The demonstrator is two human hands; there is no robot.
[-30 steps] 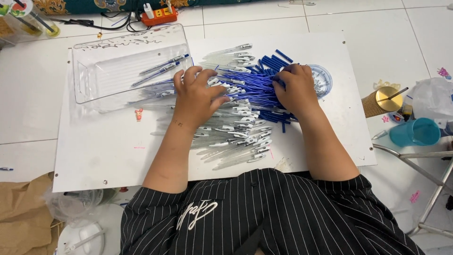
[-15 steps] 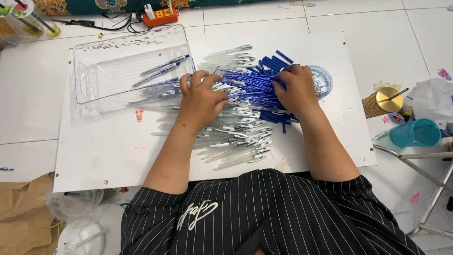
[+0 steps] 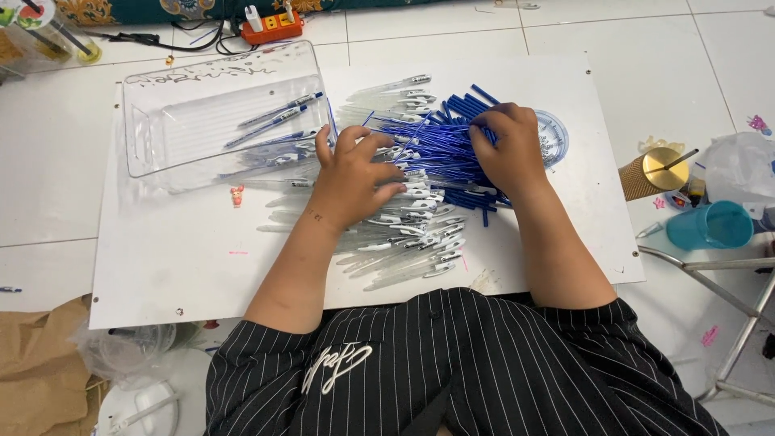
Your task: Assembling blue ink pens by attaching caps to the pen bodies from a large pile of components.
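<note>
Two hands work my pile of blue pen refills (image 3: 436,149) right of the clear tray (image 3: 173,133), left hand (image 3: 355,173) lying flat and spread on pen barrels (image 3: 404,242), right hand (image 3: 504,149) curled and pinching refills, which I judge could scatter off the worktop (image 3: 178,258).

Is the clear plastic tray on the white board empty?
No, the clear plastic tray holds a few assembled pens.
</note>
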